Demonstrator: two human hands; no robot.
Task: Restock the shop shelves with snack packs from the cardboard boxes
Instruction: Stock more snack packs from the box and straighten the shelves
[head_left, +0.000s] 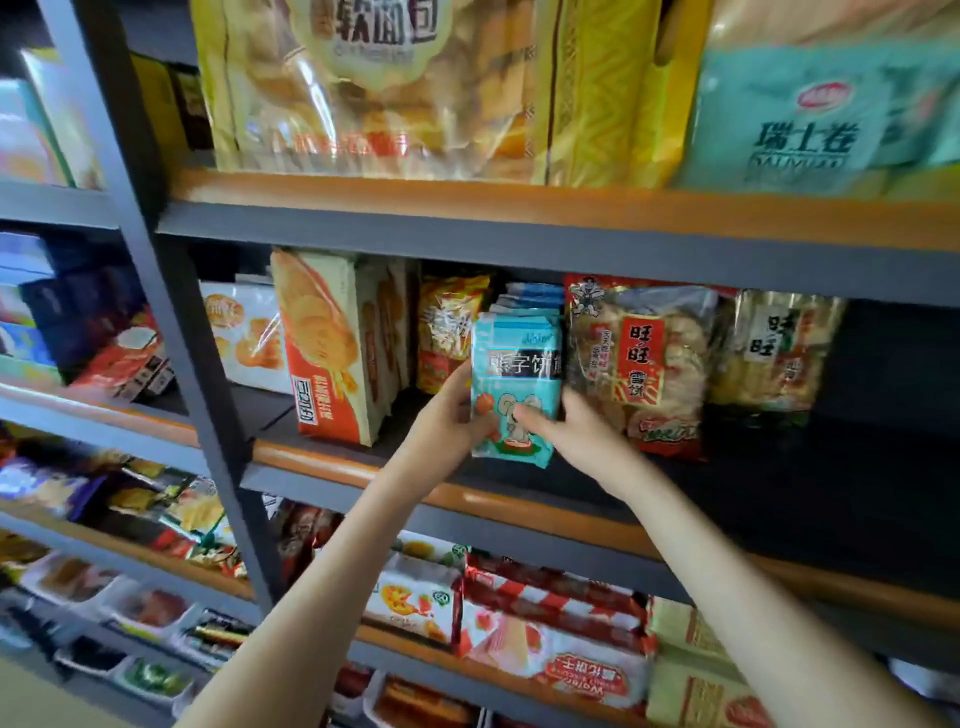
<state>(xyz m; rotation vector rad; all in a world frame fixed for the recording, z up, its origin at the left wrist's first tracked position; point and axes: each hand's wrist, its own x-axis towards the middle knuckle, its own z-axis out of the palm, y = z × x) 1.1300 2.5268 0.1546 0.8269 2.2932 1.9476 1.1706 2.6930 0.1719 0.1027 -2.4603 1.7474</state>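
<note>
**Two hands on one teal pack**

Both hands pinch a teal biscuit pack (514, 384) by its lower half. The left hand (452, 415) curls round its left edge and the right hand (566, 431) takes the right edge, with its thumb on the front. The pack stands upright at the front of the middle shelf (332, 470); whether its bottom rests on the board I cannot tell. Just behind it stands a row of similar blue packs (535, 299). A red rice-cracker bag (644, 364) touches its right side, with a gold bag (774, 353) beyond. To the left stand a yellow snack bag (449, 327) and an orange-and-cream biscuit pack (332, 348). The shelf above holds a large bread bag (363, 88).
</note>
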